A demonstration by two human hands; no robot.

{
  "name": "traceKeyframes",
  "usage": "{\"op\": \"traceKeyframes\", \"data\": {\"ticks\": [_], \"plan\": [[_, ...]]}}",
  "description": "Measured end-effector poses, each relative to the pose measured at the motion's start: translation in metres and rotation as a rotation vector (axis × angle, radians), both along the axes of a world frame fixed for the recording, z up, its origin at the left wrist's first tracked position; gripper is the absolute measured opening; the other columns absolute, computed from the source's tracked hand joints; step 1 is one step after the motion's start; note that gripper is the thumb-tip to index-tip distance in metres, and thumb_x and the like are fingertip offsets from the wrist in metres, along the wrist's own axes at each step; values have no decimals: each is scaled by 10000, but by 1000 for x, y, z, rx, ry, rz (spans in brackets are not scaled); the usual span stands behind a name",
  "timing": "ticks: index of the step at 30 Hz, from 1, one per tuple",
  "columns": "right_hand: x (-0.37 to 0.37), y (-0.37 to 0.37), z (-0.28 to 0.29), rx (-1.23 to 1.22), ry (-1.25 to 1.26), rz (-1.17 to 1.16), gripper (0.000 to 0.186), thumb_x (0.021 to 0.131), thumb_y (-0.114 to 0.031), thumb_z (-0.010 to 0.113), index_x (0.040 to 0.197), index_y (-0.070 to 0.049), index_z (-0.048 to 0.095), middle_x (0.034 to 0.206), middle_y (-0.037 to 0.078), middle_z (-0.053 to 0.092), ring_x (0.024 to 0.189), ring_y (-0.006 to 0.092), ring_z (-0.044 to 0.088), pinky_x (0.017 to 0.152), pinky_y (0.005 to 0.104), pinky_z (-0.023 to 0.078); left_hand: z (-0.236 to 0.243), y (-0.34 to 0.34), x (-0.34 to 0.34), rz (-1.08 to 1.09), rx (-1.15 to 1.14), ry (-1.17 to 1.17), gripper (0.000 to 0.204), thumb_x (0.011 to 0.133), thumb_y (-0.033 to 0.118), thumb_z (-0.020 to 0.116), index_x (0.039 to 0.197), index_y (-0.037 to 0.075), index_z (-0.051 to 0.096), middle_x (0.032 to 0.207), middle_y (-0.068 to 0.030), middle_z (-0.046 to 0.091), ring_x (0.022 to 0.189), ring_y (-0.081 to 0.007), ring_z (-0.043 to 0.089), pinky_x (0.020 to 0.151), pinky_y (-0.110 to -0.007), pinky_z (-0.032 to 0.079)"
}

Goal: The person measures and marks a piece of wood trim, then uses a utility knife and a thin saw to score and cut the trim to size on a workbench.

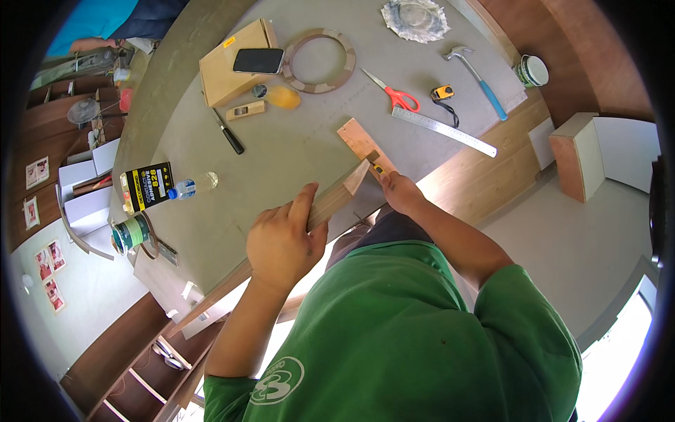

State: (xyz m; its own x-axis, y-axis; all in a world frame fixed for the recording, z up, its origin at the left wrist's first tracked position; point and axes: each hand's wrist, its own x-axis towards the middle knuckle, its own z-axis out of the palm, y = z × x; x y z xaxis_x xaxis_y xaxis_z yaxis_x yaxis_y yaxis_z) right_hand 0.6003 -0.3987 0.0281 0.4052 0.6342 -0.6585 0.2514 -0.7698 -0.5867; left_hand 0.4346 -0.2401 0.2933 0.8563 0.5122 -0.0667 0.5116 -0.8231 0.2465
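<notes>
- Centre frame: the left hand (283, 243) clamps a wooden strip (336, 200) at the table edge; the right hand (398, 188) grips a small yellow-handled tool (377, 169) against its cut end.
- Left of centre: a black-and-yellow rectangular package (146, 187) lies beside a clear bottle (194, 186).
- Upper centre: a flat wooden box (228, 65) carries a small yellow sticker and a black phone (258, 60).
- Grey tabletop (295, 144); wood flooring at right; small pictures on the wall at lower left.
</notes>
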Motion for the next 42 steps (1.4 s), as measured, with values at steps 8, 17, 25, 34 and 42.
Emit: {"op": "traceKeyframes", "data": {"ticks": [8, 17, 25, 34, 42], "plan": [[-4, -11, 5, 25, -50, 28, 484, 1113, -402, 402, 1057, 30, 613, 946, 324, 713, 942, 519, 696, 867, 597, 542, -1, 3, -2, 4, 15, 18, 489, 864, 290, 802, 1304, 125, 664, 666, -42, 625, 616, -275, 642, 600, -402, 516], [14, -23, 17, 14, 48, 27, 507, 1113, -428, 398, 1084, 14, 643, 1006, 314, 715, 989, 511, 690, 907, 571, 539, 0, 1, -2, 7, 8, 13, 512, 844, 276, 813, 1307, 120, 662, 672, -45, 637, 617, -283, 643, 605, -403, 521], [10, 0, 4, 8, -13, 49, 489, 1109, -415, 417, 1087, 17, 645, 1025, 320, 716, 996, 509, 692, 900, 564, 545, 1, 1, 0, 4, -10, 4, 500, 859, 275, 801, 1313, 119, 658, 684, -58, 647, 625, -299, 647, 622, -419, 529], [9, -27, 9, -11, -33, 87, 508, 1111, -420, 422, 1028, 32, 640, 963, 318, 715, 946, 504, 698, 879, 566, 550, 1, -1, 0, -1, 11, 2, 514, 850, 299, 812, 1311, 127, 660, 698, -61, 660, 627, -301, 651, 612, -415, 529], [6, -1, 15, 35, 0, 6, 489, 1100, -410, 438, 1045, 34, 635, 981, 330, 713, 962, 517, 691, 887, 578, 542, 2, -1, 0, -2, 2, 1, 510, 846, 285, 814, 1306, 121, 668, 691, -49, 657, 623, -288, 645, 608, -411, 524]]}}
